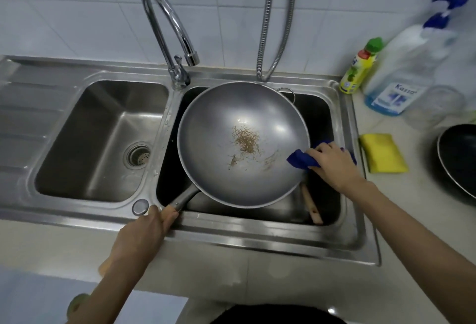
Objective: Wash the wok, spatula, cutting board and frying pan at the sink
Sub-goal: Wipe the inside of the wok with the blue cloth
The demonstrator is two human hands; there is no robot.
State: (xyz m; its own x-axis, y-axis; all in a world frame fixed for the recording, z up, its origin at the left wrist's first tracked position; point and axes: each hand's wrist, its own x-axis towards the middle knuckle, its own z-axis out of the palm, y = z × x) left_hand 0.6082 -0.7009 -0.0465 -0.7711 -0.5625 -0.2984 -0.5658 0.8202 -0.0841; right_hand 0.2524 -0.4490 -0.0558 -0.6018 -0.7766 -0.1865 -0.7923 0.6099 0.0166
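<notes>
A grey metal wok (219,128) lies across the right basin of the steel sink (257,238), with brown food bits stuck near its middle. My left hand (144,233) grips the wok's wooden handle at the sink's front rim. My right hand (332,161) holds a blue cloth (300,160) against the wok's right inner edge. Under the wok a wooden handle (313,206), perhaps the spatula's, sticks out in the basin. The black frying pan (461,161) sits on the counter at the far right, cut off by the frame. I cannot see the cutting board.
The tap (164,19) arches over the divider between the basins. The left basin (98,138) holds only its drain. On the right counter are a yellow sponge (381,152), a yellow-green bottle (359,68), a large pump bottle (404,76) and a glass jar (435,107).
</notes>
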